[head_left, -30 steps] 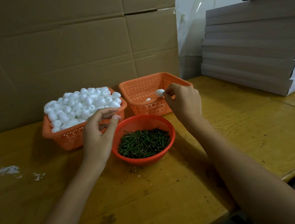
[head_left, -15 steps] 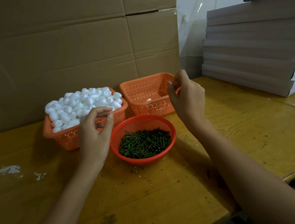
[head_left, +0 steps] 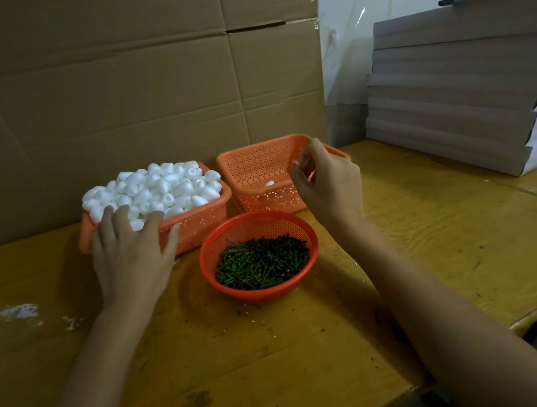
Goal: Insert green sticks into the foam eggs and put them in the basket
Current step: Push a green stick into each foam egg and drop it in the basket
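Observation:
An orange basket (head_left: 203, 220) at the left is heaped with white foam eggs (head_left: 162, 186). My left hand (head_left: 129, 257) lies spread over its near edge, fingers straight and touching the eggs. A round red bowl (head_left: 207, 257) in the middle holds several green sticks (head_left: 262, 262). Behind it stands a second orange basket (head_left: 257, 168) with a foam egg (head_left: 269, 183) at its bottom. My right hand (head_left: 327, 185) hovers over this basket's near right corner, fingers loosely curled, holding nothing.
All stands on a yellow wooden table (head_left: 426, 238) with white foam crumbs (head_left: 20, 311) at the left. A cardboard wall (head_left: 122, 102) rises behind the baskets. A stack of flat grey boxes (head_left: 452, 90) fills the back right. The table's front edge runs at the lower right.
My right hand let go of the egg with a stick; it dropped into the right basket. My left hand opened and moved left onto the heap of eggs.

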The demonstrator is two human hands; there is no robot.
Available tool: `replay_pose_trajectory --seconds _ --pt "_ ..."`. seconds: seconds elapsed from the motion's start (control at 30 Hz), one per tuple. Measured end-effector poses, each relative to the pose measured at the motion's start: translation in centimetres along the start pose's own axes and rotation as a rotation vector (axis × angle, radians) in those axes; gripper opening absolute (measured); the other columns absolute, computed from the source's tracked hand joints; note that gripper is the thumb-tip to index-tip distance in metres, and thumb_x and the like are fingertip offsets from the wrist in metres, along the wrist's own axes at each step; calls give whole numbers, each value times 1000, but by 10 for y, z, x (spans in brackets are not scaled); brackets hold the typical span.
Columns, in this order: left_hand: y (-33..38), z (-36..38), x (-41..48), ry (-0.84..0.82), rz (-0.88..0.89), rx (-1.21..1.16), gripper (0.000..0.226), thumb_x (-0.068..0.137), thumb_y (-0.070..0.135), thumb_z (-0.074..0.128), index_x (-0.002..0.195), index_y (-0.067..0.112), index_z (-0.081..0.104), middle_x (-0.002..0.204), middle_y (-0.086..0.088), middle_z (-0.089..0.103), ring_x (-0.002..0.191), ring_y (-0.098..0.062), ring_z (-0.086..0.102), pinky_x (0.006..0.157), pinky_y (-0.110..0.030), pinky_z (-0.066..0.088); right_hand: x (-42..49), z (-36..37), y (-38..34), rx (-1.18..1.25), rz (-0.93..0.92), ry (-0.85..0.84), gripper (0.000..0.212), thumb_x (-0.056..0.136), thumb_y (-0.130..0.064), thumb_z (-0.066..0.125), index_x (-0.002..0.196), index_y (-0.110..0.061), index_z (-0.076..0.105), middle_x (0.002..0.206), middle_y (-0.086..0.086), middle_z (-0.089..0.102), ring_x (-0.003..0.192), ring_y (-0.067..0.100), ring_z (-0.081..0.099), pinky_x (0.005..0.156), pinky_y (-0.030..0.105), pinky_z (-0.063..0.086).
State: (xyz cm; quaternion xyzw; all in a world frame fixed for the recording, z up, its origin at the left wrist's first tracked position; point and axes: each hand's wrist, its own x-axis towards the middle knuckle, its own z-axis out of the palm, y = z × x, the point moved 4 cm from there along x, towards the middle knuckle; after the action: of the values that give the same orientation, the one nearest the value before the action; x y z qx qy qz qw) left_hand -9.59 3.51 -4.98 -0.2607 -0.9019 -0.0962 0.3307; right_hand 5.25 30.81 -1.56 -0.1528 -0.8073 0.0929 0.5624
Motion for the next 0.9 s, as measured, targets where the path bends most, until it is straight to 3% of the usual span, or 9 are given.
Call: replay_pose_trajectory --seconds 0.1,0.2,0.4,0.67,0.9 --pt "4 2 1 -34 40 55 47 111 46 46 123 7 70 118 -25 71 117 -46 62 103 -60 42 -1 0 -1 11 -6 3 13 98 -24 65 91 -17 57 71 -8 62 57 12 59 51 40 54" --pt "6 0 1 -52 23 57 45 106 46 54 118 5 69 109 -24 73 105 -45 66 92 -56 44 -1 -1 -4 23 -25 10 13 98 -21 66 90 -17 57 71 -8 62 57 11 59 50 40 54" --pt "8 -2 1 -71 -9 46 47 103 43 61 111 -2 71 119 -30 69 113 -48 61 92 -59 46 -3 2 -5 47 -30 -27 11 99 -21 66 92 -15 59 73 -7 63 59 13 61 49 40 55" --pt "9 -5 4 -69 -25 -8 46 102 43 62 100 -2 71 100 -23 72 97 -41 63 86 -54 49 -2 1 -4 40 -35 -17 12 98 -21 66 91 -16 59 72 -7 63 57 12 60 49 40 54" --pt "9 0 3 -27 20 -13 37 102 38 66 117 5 72 116 -19 74 113 -41 64 96 -56 46 -3 1 -6 58 -35 -30 12 98 -20 67 91 -15 58 73 -6 63 58 13 61 50 40 55"
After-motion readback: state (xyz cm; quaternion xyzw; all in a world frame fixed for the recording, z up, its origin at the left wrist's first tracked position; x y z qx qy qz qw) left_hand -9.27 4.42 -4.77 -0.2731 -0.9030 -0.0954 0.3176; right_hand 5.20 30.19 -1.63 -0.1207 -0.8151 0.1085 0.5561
